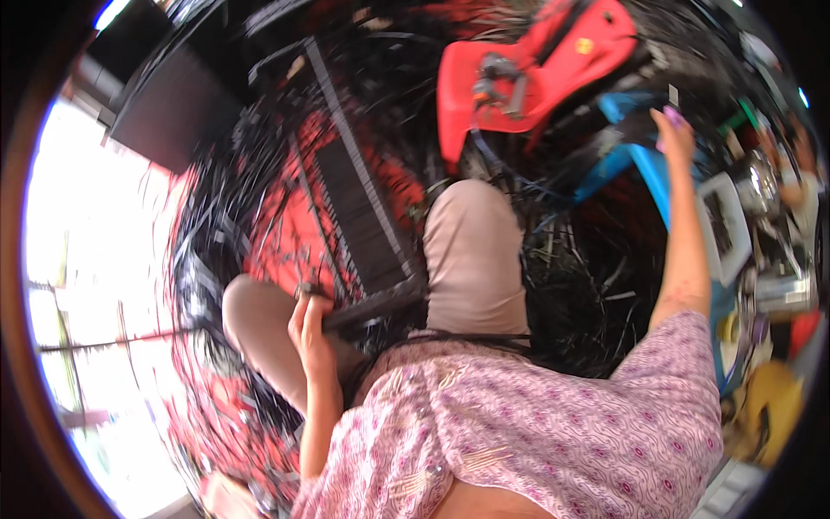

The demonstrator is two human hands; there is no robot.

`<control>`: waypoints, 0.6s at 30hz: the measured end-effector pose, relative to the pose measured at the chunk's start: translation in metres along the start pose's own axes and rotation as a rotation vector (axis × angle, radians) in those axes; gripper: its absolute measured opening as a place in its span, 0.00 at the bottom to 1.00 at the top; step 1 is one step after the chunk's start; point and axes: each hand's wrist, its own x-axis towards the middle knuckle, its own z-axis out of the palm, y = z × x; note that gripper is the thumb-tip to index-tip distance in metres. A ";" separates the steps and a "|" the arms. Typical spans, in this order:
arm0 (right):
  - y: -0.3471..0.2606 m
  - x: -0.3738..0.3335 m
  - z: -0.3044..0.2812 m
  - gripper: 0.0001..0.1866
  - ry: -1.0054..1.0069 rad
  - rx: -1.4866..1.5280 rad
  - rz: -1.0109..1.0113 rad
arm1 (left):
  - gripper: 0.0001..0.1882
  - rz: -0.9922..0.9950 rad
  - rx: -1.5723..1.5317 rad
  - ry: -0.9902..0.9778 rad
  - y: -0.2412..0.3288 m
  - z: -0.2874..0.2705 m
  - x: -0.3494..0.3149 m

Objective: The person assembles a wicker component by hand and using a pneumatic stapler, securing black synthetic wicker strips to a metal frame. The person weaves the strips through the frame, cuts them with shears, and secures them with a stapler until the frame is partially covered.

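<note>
A long black frame [353, 147], part-filled with a panel of woven black strips [359, 221], slants away from me between my knees. My left hand [313, 337] is closed at its near left corner, with the fingers curled and a small dark piece at their tips; whether they grip the frame is blurred. Stretched out to the far right, my right hand [679, 143] is closed on a small purple-handled tool [670, 118] with a light, blade-like tip. It is over a blue plastic stool or stand [650, 177]. The tool's exact kind is not clear.
A red plastic chair [540, 73] holds a power tool [501, 86] with a cord. Loose black strips [588, 285] cover the red floor [290, 216]. At right are a white tray [724, 225], metal pots [761, 182] and another person's hand [795, 190]. A dark box [177, 108] stands far left.
</note>
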 end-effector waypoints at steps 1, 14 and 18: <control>-0.003 0.005 0.001 0.36 0.044 -0.066 0.017 | 0.14 0.020 -0.017 -0.004 -0.011 -0.005 0.001; -0.207 -0.244 0.102 0.30 -0.311 0.403 -0.562 | 0.38 -0.328 -1.278 0.147 -0.044 -0.017 0.007; -0.249 -0.373 0.121 0.26 -0.870 0.483 -0.708 | 0.38 -0.405 -1.384 0.087 -0.048 -0.009 0.013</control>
